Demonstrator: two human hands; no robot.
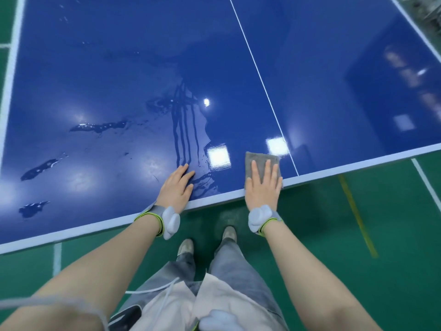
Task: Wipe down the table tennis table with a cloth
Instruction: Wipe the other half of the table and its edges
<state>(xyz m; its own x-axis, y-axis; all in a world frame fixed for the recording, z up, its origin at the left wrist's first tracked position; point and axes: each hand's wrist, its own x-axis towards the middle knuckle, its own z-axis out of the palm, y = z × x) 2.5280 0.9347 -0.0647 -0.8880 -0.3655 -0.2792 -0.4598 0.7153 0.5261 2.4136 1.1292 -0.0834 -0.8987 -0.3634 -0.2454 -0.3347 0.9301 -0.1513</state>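
- A person leans over the near edge of a blue tabletop [95, 68], the right hand [262, 185] laid flat with straight fingers on a grey cloth [260, 161], pressing it to the surface rather than gripping it; the spread palm looks meant to put even weight on the cloth for a wipe.
- The cloth lies under and just beyond the right fingers, its near end at the white edge band [214, 195], close to the white centre line [262, 82] on that hand's outer side.
- The left hand [177, 187] rests flat beside it, fingers extended and holding nothing, apparently as a brace.
- Wet streaks [186, 130] run away from the left fingertips, and dark puddles [100, 126] sit farther off to that hand's outer side, so much of the surface seems yet to be wiped.
- Both wrists carry strapped bands [261, 218]; green floor [334, 235] lies below.
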